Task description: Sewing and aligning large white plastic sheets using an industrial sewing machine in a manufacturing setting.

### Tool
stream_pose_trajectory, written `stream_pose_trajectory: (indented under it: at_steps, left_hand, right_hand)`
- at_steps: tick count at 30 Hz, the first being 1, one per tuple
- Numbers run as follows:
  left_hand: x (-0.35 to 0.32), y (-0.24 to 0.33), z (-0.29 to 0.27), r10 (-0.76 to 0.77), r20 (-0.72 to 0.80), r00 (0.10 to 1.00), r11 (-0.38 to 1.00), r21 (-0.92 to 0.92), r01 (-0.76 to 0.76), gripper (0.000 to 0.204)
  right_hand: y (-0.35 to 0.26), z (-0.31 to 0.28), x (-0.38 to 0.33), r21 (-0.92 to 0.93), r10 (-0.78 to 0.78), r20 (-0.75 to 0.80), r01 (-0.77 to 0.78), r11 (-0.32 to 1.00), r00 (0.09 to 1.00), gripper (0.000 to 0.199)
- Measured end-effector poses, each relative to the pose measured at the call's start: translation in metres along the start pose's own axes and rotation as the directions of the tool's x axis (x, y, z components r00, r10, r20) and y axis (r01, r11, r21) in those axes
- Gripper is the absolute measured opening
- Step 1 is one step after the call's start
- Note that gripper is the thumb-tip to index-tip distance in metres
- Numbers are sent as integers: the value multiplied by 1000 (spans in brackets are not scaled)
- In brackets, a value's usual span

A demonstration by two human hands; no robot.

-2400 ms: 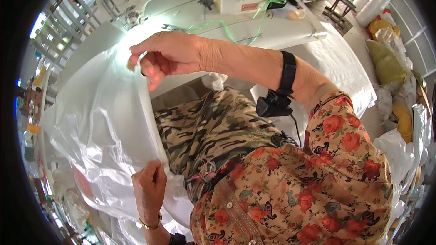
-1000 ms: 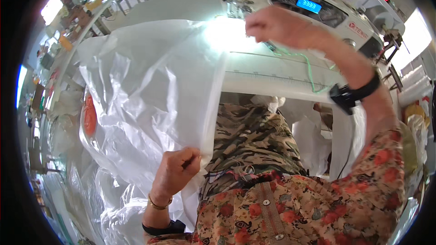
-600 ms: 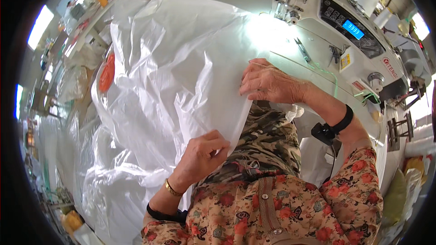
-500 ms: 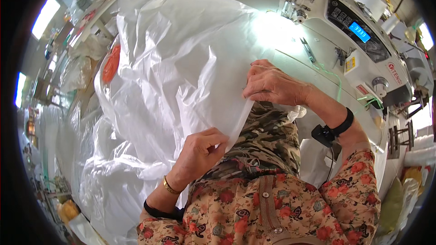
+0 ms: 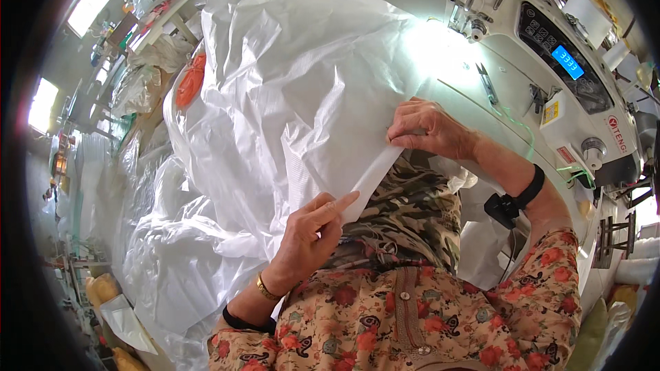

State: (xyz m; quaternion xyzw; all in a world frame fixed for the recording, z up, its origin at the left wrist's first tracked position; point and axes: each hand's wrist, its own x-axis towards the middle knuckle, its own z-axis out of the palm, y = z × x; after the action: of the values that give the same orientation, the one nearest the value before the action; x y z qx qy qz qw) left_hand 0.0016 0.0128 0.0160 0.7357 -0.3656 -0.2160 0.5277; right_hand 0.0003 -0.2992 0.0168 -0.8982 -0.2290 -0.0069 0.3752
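A large white woven plastic sheet point(image 5: 275, 89), creased and glossy, spreads across the table and hangs down at the left. My right hand point(image 5: 433, 129) is closed in a pinch on its near right corner, with the fingertips folded over the edge. Lower down the same edge is my left hand point(image 5: 313, 230), its index finger stretched out along the sheet and its other fingers curled. No part of the sheet shows gripped in it. Between the hands the edge runs slantwise above my camouflage-patterned lap point(image 5: 412, 199).
A sewing machine point(image 5: 564, 62) with a lit display stands at the far right, its lamp glaring on the table. Thread snips point(image 5: 487, 84) and green thread point(image 5: 520, 124) lie beside it. An orange bundle point(image 5: 191, 81) rests at the sheet's left side. Clear plastic point(image 5: 141, 89) is piled farther left.
My left hand has loosened its pinch on the sheet's edge and extended its index finger. My right hand keeps its pinch. The whole view has shifted slightly.
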Motion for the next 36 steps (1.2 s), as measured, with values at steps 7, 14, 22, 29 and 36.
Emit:
stream_pose_trajectory:
  at_steps: [7, 14, 22, 29, 36]
  left_hand:
    - [8, 1, 14, 100, -149, 984, 959, 278, -55, 37]
    - [13, -8, 14, 147, -164, 975, 908, 414, -67, 23]
    - [21, 2, 8, 270, -124, 955, 849, 498, -176, 7]
    - [19, -5, 4, 251, -181, 951, 881, 450, -147, 20]
    - [26, -14, -10, 122, -51, 991, 939, 329, -99, 25]
  right_hand:
    - [8, 5, -5, -59, -90, -67, 86, 995, 994, 21]
    - [2, 3, -4, -270, -252, -67, 225, 936, 965, 22]
    - [8, 0, -4, -257, -127, -97, 98, 961, 987, 19]
    - [21, -8, 0, -246, -118, -164, 75, 966, 979, 24]
    - [35, -20, 3, -341, -90, -217, 11, 940, 972, 28]
